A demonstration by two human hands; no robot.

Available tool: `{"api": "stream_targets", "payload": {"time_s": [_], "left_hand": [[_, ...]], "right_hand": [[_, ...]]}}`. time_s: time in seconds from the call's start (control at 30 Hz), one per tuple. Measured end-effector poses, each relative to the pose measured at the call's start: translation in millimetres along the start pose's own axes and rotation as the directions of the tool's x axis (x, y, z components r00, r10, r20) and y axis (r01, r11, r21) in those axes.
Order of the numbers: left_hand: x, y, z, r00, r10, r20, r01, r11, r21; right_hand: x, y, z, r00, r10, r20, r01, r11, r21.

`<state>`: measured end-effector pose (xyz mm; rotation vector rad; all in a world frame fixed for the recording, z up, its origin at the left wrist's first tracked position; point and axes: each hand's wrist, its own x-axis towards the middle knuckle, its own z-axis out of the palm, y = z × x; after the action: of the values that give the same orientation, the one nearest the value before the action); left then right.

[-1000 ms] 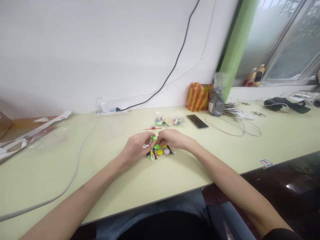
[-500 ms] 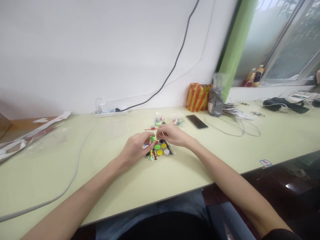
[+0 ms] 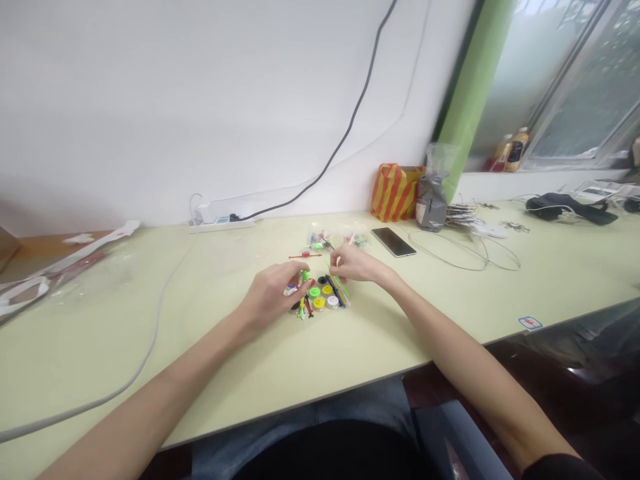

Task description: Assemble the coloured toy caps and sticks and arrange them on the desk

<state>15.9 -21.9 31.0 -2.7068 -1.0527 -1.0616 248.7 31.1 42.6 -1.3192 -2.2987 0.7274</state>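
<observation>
My left hand [image 3: 270,290] pinches a small bright green plastic piece [image 3: 305,274] between thumb and fingertips. My right hand [image 3: 354,264] is closed at the fingertips around the upper end of a thin light green plastic stick [image 3: 342,287], which slants above blue and yellow sticks [image 3: 336,291]. Between and below the hands lie small round wheel-like pieces: a green one [image 3: 315,292], a yellow one [image 3: 319,304], a white one [image 3: 333,302] and a black one [image 3: 323,281]. Red, black and green small parts [image 3: 307,307] sit by my left thumb, partly hidden by it.
Behind the hands lie a red stick piece [image 3: 305,255] and clear bags of coloured parts [image 3: 320,241]. A phone [image 3: 394,242], a striped bag [image 3: 395,193] and a grey bag [image 3: 431,203] stand or lie to the right. A power strip [image 3: 223,225] is by the wall; a cable [image 3: 150,347] crosses the left.
My right hand has moved right, away from my left hand, and a light green stick now shows below its fingers. My left hand has stayed in place with the green piece.
</observation>
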Motion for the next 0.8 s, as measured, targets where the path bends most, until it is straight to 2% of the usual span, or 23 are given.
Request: {"api": "stream_targets", "payload": {"time_s": [0.1,0.3,0.47,0.63,0.7,0.8], "left_hand": [[0.0,-0.7,1.4,1.0,-0.003,-0.002,0.003,1.0,-0.005],[-0.5,-1.8,2.7,1.0,-0.012,0.004,0.012,1.0,-0.007],[0.0,-0.4,1.7,1.0,-0.012,0.012,0.012,1.0,-0.003],[-0.7,-0.9,1.6,0.999,-0.02,0.029,0.02,1.0,0.001],[-1.0,-1.2,1.6,0.999,-0.021,0.031,0.02,1.0,0.001],[-1.7,-0.6,0.9,0.999,-0.035,0.036,0.035,0.999,-0.001]], "right_hand": [[-2.2,-1.8,-1.2,1.0,0.013,-0.005,-0.014,0.999,-0.038],[-3.3,-2.7,-1.6,0.997,0.049,0.06,-0.037,0.982,-0.185],[-5.8,-6.4,-1.6,0.991,0.055,0.124,-0.027,0.977,-0.212],[-7.6,-8.5,-1.2,0.989,0.079,0.126,-0.045,0.967,-0.253],[-6.9,-7.2,-1.1,0.993,0.066,0.101,-0.038,0.966,-0.257],[-6.6,-7.1,-1.9,0.999,-0.029,-0.03,0.022,0.976,-0.215]]}}
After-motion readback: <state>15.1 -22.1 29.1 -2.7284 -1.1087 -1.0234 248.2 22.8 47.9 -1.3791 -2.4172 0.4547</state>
